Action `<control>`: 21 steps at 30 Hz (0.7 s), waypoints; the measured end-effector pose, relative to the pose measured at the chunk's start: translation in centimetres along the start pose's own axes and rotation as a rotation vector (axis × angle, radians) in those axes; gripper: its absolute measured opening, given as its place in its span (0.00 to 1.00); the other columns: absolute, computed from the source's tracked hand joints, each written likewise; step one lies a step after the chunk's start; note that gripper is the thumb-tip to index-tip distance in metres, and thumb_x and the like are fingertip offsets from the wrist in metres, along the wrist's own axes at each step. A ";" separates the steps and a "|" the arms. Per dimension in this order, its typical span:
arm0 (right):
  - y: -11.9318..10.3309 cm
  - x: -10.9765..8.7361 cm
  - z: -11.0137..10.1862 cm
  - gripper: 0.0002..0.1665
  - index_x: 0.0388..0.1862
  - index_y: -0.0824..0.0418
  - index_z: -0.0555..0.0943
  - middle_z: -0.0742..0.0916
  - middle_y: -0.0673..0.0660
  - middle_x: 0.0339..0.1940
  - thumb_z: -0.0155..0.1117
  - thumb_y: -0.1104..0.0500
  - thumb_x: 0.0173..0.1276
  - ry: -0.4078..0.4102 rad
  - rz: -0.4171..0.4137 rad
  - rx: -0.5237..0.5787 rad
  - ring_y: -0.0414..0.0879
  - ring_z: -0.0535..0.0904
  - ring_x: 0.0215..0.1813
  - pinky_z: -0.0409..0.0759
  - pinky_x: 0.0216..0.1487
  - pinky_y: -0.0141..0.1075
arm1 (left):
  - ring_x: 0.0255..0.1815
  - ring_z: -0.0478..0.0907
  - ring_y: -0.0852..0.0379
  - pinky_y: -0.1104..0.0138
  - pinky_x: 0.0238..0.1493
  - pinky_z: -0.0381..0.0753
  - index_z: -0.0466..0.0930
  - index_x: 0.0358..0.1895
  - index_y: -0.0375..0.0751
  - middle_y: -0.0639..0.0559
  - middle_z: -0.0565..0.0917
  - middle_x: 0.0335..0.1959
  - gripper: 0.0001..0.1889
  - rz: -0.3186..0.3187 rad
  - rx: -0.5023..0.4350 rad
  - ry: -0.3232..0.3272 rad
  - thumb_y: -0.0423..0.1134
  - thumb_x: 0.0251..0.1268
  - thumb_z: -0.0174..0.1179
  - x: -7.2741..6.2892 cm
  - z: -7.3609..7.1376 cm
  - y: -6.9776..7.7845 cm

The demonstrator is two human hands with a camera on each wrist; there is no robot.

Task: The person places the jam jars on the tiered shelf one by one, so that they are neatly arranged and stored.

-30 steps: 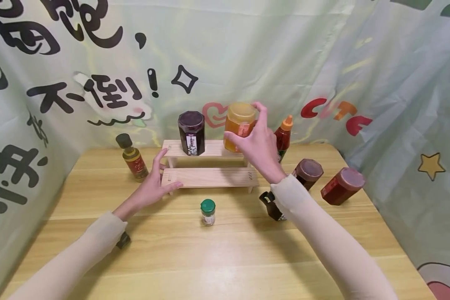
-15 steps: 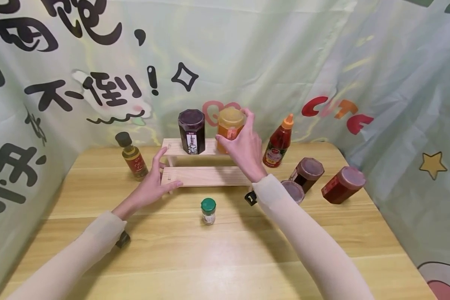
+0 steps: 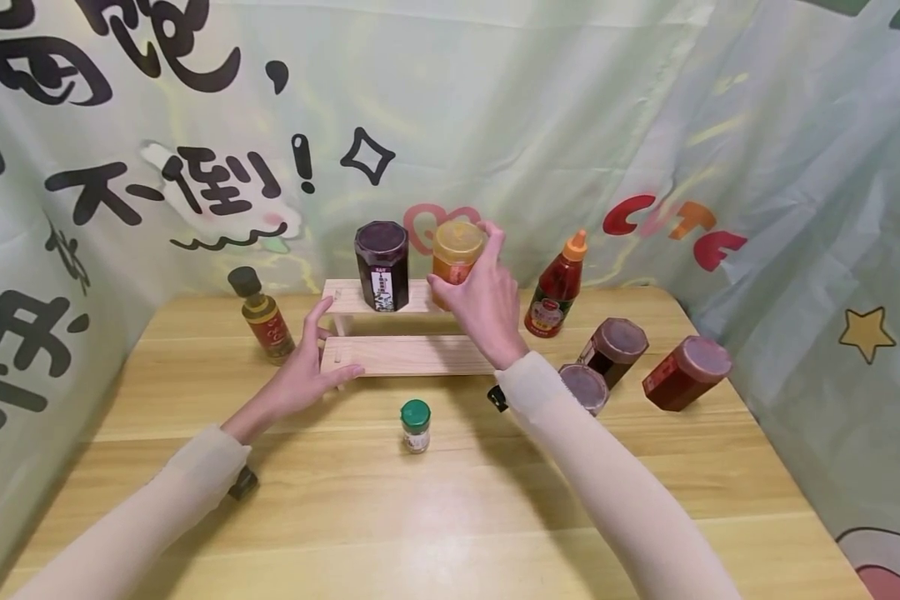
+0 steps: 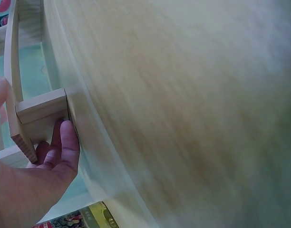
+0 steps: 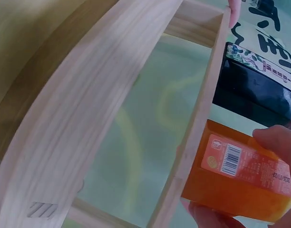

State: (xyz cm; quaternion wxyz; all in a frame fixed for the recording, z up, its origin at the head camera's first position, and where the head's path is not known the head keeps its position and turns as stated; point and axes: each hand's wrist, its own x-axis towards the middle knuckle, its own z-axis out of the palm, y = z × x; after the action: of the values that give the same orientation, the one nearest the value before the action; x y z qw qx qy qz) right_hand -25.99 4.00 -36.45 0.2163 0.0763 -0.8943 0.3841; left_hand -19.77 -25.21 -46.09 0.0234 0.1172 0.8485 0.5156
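Now your right hand point(image 3: 489, 307), clamped on the orange jar point(image 3: 457, 252), has brought it left and lower, beside the dark jar point(image 3: 382, 267). It stands upright, apparently resting on the top shelf point(image 3: 422, 295), so placing looks nearly finished, release pending. Your left hand point(image 3: 297, 377) grips the rack's point(image 3: 412, 357) left end.

Both arms point(image 3: 615, 479) reach forward, left fingers point(image 4: 69, 145) bent, right fingers point(image 3: 492, 242) curled in a grip
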 end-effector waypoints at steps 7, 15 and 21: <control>-0.2 -0.2 0.2 0.64 0.84 0.55 0.54 0.88 0.67 0.56 0.87 0.45 0.62 0.007 -0.023 -0.007 0.63 0.88 0.41 0.88 0.41 0.54 | 0.34 0.85 0.41 0.51 0.31 0.91 0.31 0.89 0.75 0.28 0.68 0.64 0.66 0.007 -0.006 0.005 0.40 0.68 0.79 -0.2 -0.1 0.0; 0.0 -0.4 -0.1 0.63 0.84 0.54 0.53 0.88 0.66 0.56 0.86 0.44 0.64 0.009 -0.019 -0.012 0.63 0.88 0.43 0.88 0.42 0.54 | 0.33 0.85 0.39 0.50 0.28 0.90 0.32 0.88 0.75 0.28 0.69 0.63 0.64 0.022 -0.023 -0.007 0.40 0.69 0.78 0.0 0.1 -0.1; -0.1 -0.5 -0.1 0.68 0.86 0.56 0.49 0.83 0.66 0.66 0.87 0.44 0.62 -0.027 -0.006 0.022 0.63 0.86 0.55 0.85 0.53 0.59 | 0.35 0.84 0.42 0.52 0.32 0.91 0.31 0.89 0.73 0.27 0.69 0.63 0.65 0.027 0.009 0.005 0.40 0.69 0.79 0.0 0.0 -0.1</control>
State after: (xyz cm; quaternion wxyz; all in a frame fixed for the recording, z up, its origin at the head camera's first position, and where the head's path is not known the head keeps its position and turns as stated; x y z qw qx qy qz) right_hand -25.49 3.96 -36.56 0.2046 0.0865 -0.8927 0.3922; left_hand -19.75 -25.26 -46.20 0.0137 0.1274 0.8491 0.5124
